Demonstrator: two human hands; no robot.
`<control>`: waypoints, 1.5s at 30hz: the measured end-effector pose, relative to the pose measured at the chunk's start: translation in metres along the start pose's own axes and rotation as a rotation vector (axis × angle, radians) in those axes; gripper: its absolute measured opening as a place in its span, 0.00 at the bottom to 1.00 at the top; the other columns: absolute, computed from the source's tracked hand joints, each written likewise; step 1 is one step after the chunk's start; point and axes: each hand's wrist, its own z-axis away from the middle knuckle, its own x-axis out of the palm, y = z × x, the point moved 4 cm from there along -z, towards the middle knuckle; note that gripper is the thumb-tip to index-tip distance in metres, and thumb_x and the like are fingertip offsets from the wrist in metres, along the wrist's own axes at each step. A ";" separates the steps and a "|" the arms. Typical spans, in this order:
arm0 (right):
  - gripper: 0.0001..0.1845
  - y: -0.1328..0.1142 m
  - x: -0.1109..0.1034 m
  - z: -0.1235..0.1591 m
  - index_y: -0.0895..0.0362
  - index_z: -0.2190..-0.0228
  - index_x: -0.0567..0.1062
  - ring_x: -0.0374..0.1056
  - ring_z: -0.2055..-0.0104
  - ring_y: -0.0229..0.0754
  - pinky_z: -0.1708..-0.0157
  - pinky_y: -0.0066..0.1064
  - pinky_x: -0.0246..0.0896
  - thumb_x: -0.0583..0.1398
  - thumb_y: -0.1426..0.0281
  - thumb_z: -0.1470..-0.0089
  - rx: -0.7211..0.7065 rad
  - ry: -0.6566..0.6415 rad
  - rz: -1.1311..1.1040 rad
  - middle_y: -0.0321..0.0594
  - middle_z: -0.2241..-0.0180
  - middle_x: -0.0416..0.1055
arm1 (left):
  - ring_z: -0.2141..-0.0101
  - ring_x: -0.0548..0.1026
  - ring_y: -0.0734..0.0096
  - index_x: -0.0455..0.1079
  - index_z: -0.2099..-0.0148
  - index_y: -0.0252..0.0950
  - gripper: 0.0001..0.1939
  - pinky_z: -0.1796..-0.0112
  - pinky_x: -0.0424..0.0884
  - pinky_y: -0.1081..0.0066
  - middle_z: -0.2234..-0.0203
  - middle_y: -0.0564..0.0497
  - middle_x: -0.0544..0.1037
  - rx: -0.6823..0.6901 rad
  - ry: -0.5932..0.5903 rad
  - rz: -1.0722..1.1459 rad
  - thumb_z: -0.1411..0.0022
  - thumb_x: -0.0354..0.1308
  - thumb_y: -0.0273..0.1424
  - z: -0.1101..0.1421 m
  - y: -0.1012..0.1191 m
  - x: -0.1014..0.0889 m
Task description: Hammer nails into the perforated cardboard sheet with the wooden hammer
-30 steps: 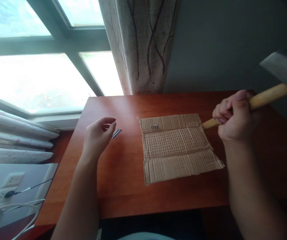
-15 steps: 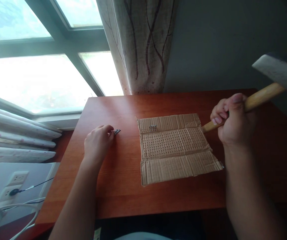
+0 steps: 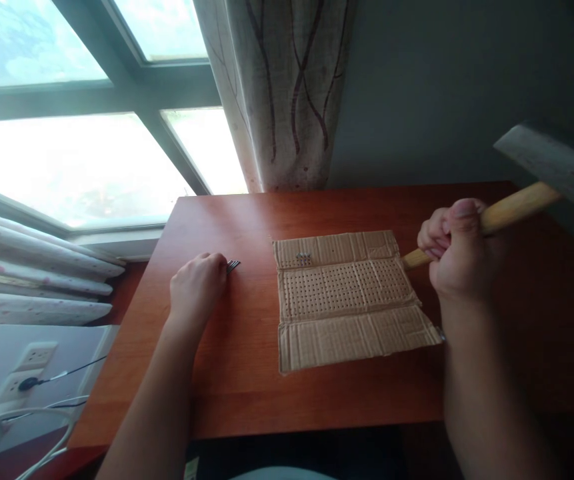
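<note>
A hammer with a smooth, pale wooden handle and a grey, wedge-ended metal head (image 3: 519, 205) is raised at the right, above the tabletop. The right hand (image 3: 457, 250) is closed firmly around the handle, thumb pressed along the wood; the handle's butt shows beyond the fingers, near the far right corner of a flat brown cardboard sheet (image 3: 357, 337). The sheet is ribbed and creased into three bands, the middle one covered with a grid of small round holes. A small cluster of short grey metal pieces (image 3: 303, 257) stands on its far band, toward the left.

Left of the sheet, well apart from it, several thin, dark, shiny metal rods (image 3: 233, 266) lie side by side. The left hand (image 3: 199, 283) is at their near end, fingers curled downward; its fingertips are hidden, so I cannot tell whether it grips any.

Everything rests on a glossy reddish-brown wooden table (image 3: 237, 393). Behind hangs a pale fabric curtain with dark wavy lines (image 3: 291, 87).
</note>
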 end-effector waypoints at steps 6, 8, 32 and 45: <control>0.26 -0.002 -0.003 0.001 0.53 0.82 0.58 0.44 0.88 0.29 0.89 0.26 0.35 0.66 0.57 0.46 0.000 0.023 -0.019 0.24 0.87 0.49 | 0.63 0.79 0.50 0.76 0.58 0.39 0.12 0.68 0.68 0.63 0.61 0.42 0.81 -0.031 0.113 0.138 0.36 0.53 0.36 -0.002 -0.011 0.002; 0.25 -0.001 -0.003 0.001 0.53 0.82 0.58 0.43 0.88 0.29 0.89 0.26 0.34 0.65 0.58 0.44 -0.005 0.015 -0.023 0.24 0.87 0.49 | 0.63 0.79 0.54 0.76 0.59 0.38 0.10 0.65 0.70 0.63 0.63 0.44 0.81 -0.032 0.226 0.287 0.39 0.55 0.33 -0.003 -0.015 0.000; 0.25 -0.001 -0.007 0.003 0.53 0.82 0.57 0.41 0.89 0.28 0.90 0.25 0.34 0.65 0.62 0.47 0.013 0.034 -0.081 0.24 0.88 0.49 | 0.67 0.80 0.73 0.80 0.61 0.36 0.09 0.61 0.78 0.72 0.68 0.50 0.82 0.149 0.277 1.721 0.46 0.72 0.29 0.014 0.076 -0.027; 0.23 -0.002 -0.010 0.003 0.54 0.82 0.58 0.40 0.89 0.28 0.89 0.25 0.33 0.64 0.64 0.47 0.006 0.043 -0.082 0.24 0.88 0.49 | 0.50 0.77 0.58 0.80 0.65 0.37 0.08 0.50 0.75 0.61 0.52 0.43 0.79 0.209 0.189 1.499 0.44 0.69 0.36 0.015 0.078 -0.016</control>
